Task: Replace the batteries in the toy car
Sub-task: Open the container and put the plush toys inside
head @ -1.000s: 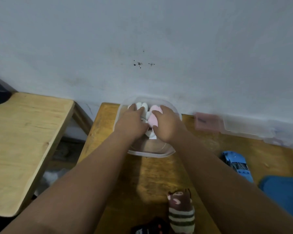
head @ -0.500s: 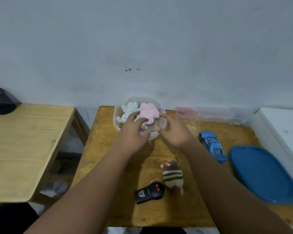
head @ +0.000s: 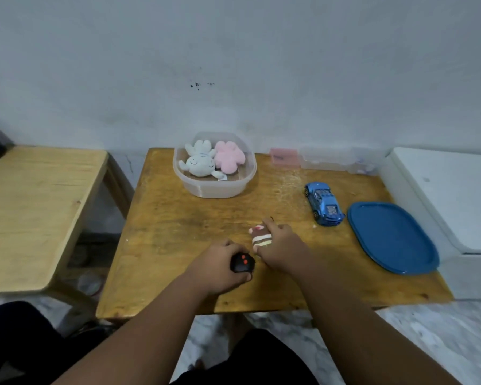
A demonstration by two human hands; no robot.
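Observation:
A blue toy car point(head: 324, 203) stands on the wooden table point(head: 195, 218), right of centre, with no hand on it. My left hand point(head: 220, 266) is closed around a black remote control point(head: 242, 263) with red buttons, near the table's front edge. Just to its right, my right hand point(head: 279, 247) grips a small brown striped plush toy point(head: 260, 236). No batteries are visible.
A clear plastic tub point(head: 214, 187) with a white plush point(head: 199, 161) and a pink plush point(head: 229, 157) sits at the back. A blue lid point(head: 392, 237) lies right of the car. Clear boxes point(head: 325, 159) line the wall. A second wooden table point(head: 36, 207) stands left, a white unit point(head: 450, 195) right.
Both hands have pulled back from the tub to the front of the table. The left hand has closed on the remote, the right hand on the striped plush.

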